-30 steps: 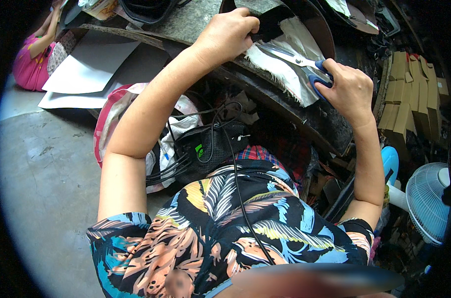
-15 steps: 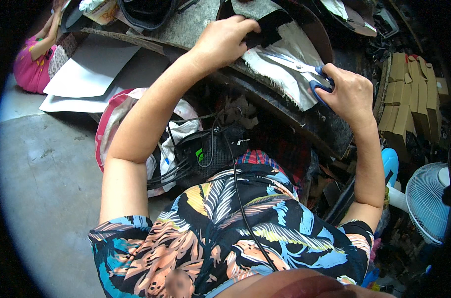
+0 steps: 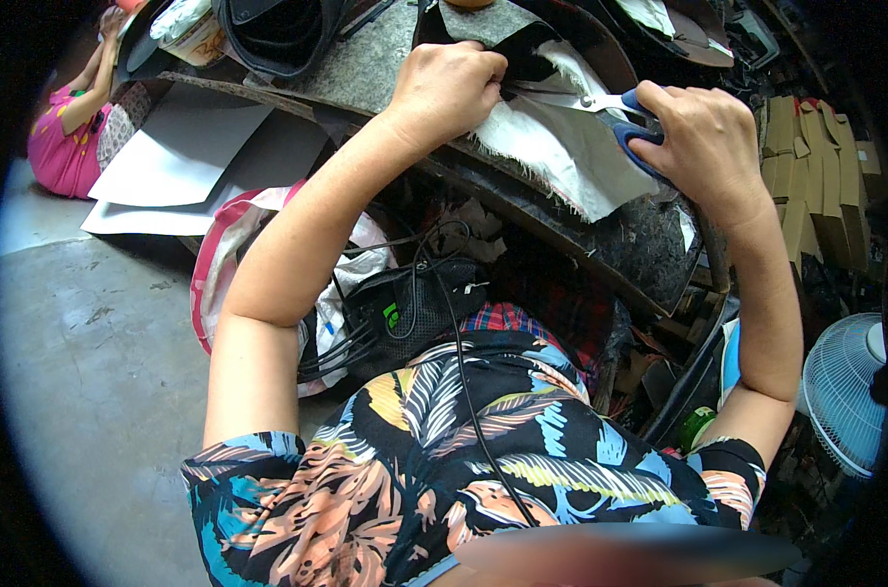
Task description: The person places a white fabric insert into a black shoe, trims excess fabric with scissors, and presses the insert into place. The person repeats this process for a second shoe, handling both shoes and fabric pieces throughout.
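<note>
Tub [image 3: 203, 45] holds white material [image 3: 177, 17]; right hand [image 3: 706, 147] grips scissors [image 3: 603, 102].

Scissors [image 3: 589, 102] span the middle; forearms [image 3: 312, 220] leave room between.

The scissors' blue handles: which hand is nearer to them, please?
Right. The right hand grips the blue handles; the left hand is farther left, near the blades.

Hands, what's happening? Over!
Right hand gripping blue-handled metal scissors. Left hand curled near frayed white cloth, hold unclear. Possible obstacle: left hand close to blades.
</note>
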`<state>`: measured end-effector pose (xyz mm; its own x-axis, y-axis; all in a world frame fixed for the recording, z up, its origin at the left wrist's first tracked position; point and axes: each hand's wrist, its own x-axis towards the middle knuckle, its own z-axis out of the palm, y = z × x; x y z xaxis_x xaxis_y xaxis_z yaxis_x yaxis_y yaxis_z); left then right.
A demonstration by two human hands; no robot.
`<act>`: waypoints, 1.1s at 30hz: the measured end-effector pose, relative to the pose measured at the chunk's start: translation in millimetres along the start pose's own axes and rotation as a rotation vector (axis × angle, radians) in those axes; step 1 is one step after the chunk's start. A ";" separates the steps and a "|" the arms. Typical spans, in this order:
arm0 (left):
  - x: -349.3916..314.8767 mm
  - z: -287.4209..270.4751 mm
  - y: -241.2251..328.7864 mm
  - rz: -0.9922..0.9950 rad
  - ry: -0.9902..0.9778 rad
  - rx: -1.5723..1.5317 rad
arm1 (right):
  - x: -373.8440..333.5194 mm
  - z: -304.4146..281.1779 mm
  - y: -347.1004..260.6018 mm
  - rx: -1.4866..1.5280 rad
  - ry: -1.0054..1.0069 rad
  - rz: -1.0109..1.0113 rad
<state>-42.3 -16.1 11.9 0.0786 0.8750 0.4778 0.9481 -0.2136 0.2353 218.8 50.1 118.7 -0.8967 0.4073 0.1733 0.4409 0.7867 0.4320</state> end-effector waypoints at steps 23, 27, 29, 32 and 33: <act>6.2 4.7 -6.9 -0.023 -0.073 -0.014 | 14.3 -6.6 2.5 -0.034 -0.156 -0.184; 9.4 1.3 -6.9 -0.038 -0.152 -0.011 | 13.3 -3.0 6.2 -0.006 -0.168 -0.145; 10.2 1.8 -7.0 -0.047 -0.166 -0.001 | 10.6 0.8 6.0 -0.002 -0.171 -0.141; 10.2 4.9 -7.9 -0.065 -0.141 -0.004 | -1.2 10.4 0.6 0.021 -0.137 -0.145; 9.7 5.9 -8.2 -0.075 -0.146 0.001 | -5.8 12.9 1.0 0.054 -0.110 -0.134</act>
<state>-47.5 -3.3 9.6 0.0518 0.9423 0.3307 0.9532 -0.1454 0.2652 224.8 54.5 106.7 -0.9391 0.3432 0.0187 0.3221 0.8599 0.3960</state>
